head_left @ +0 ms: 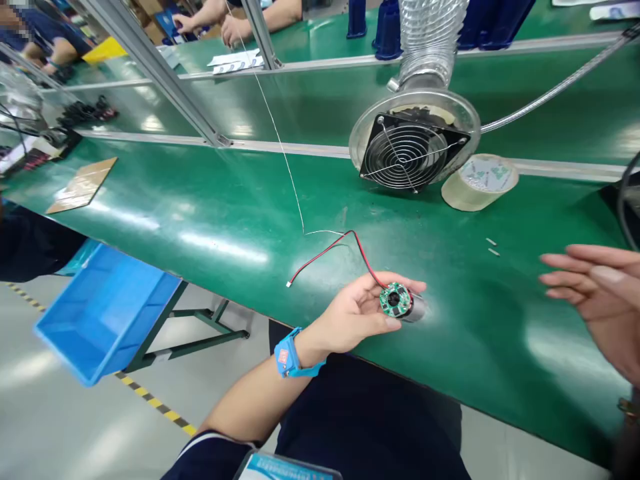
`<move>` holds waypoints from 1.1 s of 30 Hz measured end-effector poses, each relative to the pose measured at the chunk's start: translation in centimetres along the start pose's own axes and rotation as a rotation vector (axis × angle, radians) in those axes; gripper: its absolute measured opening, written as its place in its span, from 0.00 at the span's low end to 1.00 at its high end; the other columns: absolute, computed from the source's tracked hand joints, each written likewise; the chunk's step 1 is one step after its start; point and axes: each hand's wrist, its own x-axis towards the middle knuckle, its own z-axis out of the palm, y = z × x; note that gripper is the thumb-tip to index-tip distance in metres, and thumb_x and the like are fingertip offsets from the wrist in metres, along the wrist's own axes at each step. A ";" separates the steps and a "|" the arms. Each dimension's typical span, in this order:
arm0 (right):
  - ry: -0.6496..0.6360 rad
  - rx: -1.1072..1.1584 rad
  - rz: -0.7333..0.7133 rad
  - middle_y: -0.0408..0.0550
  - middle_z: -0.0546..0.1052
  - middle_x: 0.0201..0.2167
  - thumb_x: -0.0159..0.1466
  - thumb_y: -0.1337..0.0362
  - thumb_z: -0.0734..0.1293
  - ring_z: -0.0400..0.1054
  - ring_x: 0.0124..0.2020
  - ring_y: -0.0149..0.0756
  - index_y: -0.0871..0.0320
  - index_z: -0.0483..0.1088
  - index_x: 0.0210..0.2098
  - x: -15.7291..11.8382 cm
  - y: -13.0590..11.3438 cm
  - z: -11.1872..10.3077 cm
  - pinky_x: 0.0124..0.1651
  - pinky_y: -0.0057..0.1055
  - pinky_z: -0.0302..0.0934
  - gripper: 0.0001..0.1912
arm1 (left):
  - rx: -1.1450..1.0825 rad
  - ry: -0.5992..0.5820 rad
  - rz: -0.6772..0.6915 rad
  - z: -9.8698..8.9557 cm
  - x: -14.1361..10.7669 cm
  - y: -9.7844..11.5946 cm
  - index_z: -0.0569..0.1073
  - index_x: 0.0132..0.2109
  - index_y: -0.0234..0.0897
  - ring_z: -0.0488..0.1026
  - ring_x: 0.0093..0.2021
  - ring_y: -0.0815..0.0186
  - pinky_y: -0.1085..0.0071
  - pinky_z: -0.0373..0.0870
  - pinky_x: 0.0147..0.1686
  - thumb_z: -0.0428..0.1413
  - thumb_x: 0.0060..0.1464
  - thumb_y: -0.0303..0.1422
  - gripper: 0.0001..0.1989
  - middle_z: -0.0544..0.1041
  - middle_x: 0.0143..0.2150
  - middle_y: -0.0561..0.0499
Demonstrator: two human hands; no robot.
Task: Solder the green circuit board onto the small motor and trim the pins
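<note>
In my left hand (350, 317) lies a small cylindrical motor (418, 309). A round green circuit board (396, 300) on its end faces up toward me. My thumb and fingers rest around its sides. From the board a red and black wire pair (361, 250) runs out across the bench to a small white connector (289, 284). A thin silvery wire (283, 145) hangs from above, bends at the bench, and reaches the wire pair. At the right, my right hand (603, 293) is open, fingers stretched out, holding nothing. Two small pale pieces (493, 247) lie left of it.
A black fan (403, 157) on a clear duct hood (440, 37) stands behind the motor, beside a tape roll (480, 183). A metal post (165, 73) rises behind the green bench (210, 213). A blue bin (107, 307) sits at the left. Other people's hands (235, 30) show across the bench.
</note>
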 end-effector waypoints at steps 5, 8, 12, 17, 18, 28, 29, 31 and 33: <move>-0.050 0.187 0.173 0.57 0.79 0.41 0.59 0.57 0.72 0.76 0.35 0.43 0.53 0.77 0.41 -2.3 -2.8 2.9 0.37 0.39 0.71 0.12 | 0.068 -0.027 0.049 0.1 -0.3 0.0 0.71 0.53 0.37 0.74 0.55 0.59 0.61 0.69 0.55 0.64 0.51 0.30 0.21 0.74 0.58 0.39; -0.134 0.093 0.159 0.54 0.80 0.41 0.59 0.54 0.71 0.76 0.37 0.41 0.52 0.77 0.43 -3.2 -3.1 3.5 0.37 0.35 0.72 0.14 | 0.190 0.009 0.058 0.3 -0.6 0.0 0.69 0.52 0.37 0.74 0.51 0.62 0.64 0.70 0.52 0.64 0.51 0.31 0.21 0.75 0.54 0.41; -0.274 -0.001 0.151 0.52 0.80 0.42 0.60 0.52 0.70 0.77 0.39 0.39 0.51 0.77 0.44 -4.2 -4.3 4.3 0.40 0.30 0.73 0.16 | 0.523 0.182 0.087 1.0 -1.0 -0.1 0.68 0.50 0.37 0.72 0.45 0.65 0.66 0.69 0.48 0.65 0.50 0.34 0.21 0.74 0.47 0.46; -0.367 -0.055 0.100 0.49 0.80 0.40 0.61 0.49 0.68 0.77 0.39 0.36 0.50 0.75 0.46 -5.8 -6.4 5.7 0.41 0.27 0.73 0.17 | 0.813 0.324 0.097 1.8 -1.2 -0.2 0.66 0.44 0.38 0.69 0.38 0.67 0.67 0.69 0.39 0.65 0.48 0.36 0.19 0.71 0.41 0.49; -0.386 -0.058 0.076 0.48 0.80 0.41 0.62 0.49 0.68 0.76 0.40 0.36 0.49 0.74 0.48 -6.1 -6.8 6.0 0.41 0.27 0.73 0.18 | 0.836 0.324 0.110 2.0 -1.2 -0.1 0.66 0.44 0.38 0.69 0.37 0.67 0.67 0.69 0.38 0.64 0.48 0.36 0.19 0.71 0.40 0.50; -0.497 -0.200 -0.186 0.44 0.75 0.51 0.65 0.56 0.66 0.72 0.46 0.34 0.43 0.63 0.60 -7.8 -8.6 9.0 0.45 0.29 0.71 0.24 | 0.939 0.281 0.187 2.2 -1.3 -0.2 0.64 0.41 0.39 0.70 0.41 0.62 0.64 0.69 0.39 0.60 0.52 0.36 0.13 0.70 0.38 0.49; -0.488 -0.199 -0.183 0.44 0.75 0.50 0.65 0.56 0.66 0.72 0.45 0.34 0.43 0.64 0.60 -7.8 -8.7 9.2 0.44 0.29 0.70 0.24 | 0.941 0.278 0.186 2.1 -1.2 -0.4 0.64 0.42 0.39 0.70 0.41 0.62 0.64 0.69 0.39 0.60 0.52 0.36 0.14 0.70 0.38 0.49; -0.463 -0.211 -0.181 0.45 0.76 0.48 0.65 0.55 0.66 0.73 0.42 0.34 0.45 0.65 0.59 -7.7 -8.6 9.5 0.42 0.30 0.70 0.23 | 0.946 0.268 0.189 1.8 -0.8 -1.0 0.64 0.42 0.39 0.70 0.42 0.61 0.62 0.70 0.41 0.60 0.52 0.35 0.14 0.70 0.40 0.48; -0.428 -0.256 -0.206 0.45 0.77 0.46 0.65 0.54 0.66 0.73 0.40 0.34 0.48 0.67 0.55 -7.4 -8.3 10.0 0.41 0.31 0.69 0.20 | 0.975 0.245 0.195 1.8 -0.6 -1.7 0.65 0.44 0.39 0.70 0.44 0.59 0.60 0.71 0.44 0.58 0.53 0.34 0.13 0.71 0.42 0.47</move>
